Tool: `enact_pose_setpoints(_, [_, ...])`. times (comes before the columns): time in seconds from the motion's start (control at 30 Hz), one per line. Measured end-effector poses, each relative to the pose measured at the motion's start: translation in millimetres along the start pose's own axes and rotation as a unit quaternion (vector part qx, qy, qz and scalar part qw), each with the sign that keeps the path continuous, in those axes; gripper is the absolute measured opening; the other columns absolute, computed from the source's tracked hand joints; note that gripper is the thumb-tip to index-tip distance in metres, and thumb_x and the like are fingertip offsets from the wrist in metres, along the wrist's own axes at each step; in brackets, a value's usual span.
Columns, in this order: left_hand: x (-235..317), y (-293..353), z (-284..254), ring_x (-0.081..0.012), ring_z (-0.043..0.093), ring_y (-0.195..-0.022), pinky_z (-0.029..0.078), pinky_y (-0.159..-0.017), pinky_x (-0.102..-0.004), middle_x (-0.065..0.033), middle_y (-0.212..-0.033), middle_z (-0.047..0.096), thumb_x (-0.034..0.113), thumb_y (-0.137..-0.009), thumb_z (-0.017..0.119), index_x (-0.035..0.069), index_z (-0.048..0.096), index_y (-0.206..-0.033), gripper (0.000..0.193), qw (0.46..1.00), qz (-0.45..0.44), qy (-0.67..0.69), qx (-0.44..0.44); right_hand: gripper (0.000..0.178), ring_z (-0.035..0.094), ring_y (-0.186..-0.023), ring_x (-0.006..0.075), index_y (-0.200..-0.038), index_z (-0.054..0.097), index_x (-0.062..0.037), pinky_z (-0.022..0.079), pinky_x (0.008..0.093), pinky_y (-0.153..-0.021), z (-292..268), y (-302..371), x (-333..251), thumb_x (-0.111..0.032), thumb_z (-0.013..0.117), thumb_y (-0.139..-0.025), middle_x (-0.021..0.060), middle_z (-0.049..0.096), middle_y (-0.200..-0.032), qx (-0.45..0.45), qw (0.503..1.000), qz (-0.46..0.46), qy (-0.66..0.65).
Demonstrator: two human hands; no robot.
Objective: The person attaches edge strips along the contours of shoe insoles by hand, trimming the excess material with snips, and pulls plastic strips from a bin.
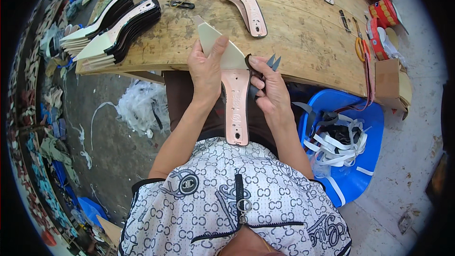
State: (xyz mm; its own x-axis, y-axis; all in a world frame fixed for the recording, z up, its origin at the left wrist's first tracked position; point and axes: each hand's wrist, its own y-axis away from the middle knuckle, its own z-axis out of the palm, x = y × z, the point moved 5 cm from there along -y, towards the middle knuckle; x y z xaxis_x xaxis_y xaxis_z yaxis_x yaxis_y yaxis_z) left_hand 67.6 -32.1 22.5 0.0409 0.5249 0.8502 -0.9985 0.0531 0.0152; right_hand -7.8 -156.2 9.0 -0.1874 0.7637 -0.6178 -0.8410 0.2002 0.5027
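Note:
My left hand (204, 70) grips a long shoe insole (235, 99) by its pale pointed front; the pink heel part hangs down toward my lap. My right hand (271, 90) holds small dark thread snips (271, 62) against the insole's right edge, blades pointing up. Both hands sit just in front of the wooden workbench (303, 33).
A stack of finished insoles (113, 28) lies at the bench's left end, and another insole pair (244, 0) at its middle. Orange-handled scissors (360, 47) and tape rolls (381, 16) lie to the right. A blue bin (353, 175) of white scrap strips stands at my right; trimmings litter the floor on the left.

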Motion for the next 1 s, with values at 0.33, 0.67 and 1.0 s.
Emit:
enact_pose_setpoints(0.33, [16,1,12,-0.0041,0.053,-0.067,0.045,-0.059,-0.0206,0.0015,-0.078,0.059,0.023,-0.085,0.072,0.005,0.055,-0.089,0.025,0.997,0.038,-0.064,-0.037,0.018,0.043,-0.046,0.0041,-0.087,0.065,-0.0056,0.030,0.0180,-0.042,3,7,-17,-0.023,0.071,-0.084,-0.0024,0.055,-0.066,-0.030,0.975,-0.135,0.174])
enact_pose_setpoints(0.67, [29,-21,9,-0.0039,0.053,-0.066,0.044,-0.061,-0.0201,0.0021,-0.078,0.060,0.022,-0.086,0.070,0.005,0.057,-0.090,0.022,0.997,0.060,-0.045,-0.029,0.015,0.048,-0.045,0.0057,-0.096,0.058,-0.0043,0.032,0.0183,-0.038,5,39,-56,-0.014,0.067,-0.086,0.0043,0.062,-0.071,0.001,0.968,-0.193,0.163])
enact_pose_setpoints(1.0, [6,-12,19,-0.0041,0.053,-0.068,0.044,-0.062,-0.0206,0.0016,-0.080,0.059,0.021,-0.085,0.072,0.005,0.057,-0.090,0.022,0.998,0.031,-0.043,-0.033,0.014,0.043,-0.043,0.0044,-0.086,0.061,-0.0103,0.024,0.0177,-0.036,0,-5,-10,-0.014,0.073,-0.080,-0.0005,0.057,-0.067,-0.006,0.995,-0.095,-0.016])
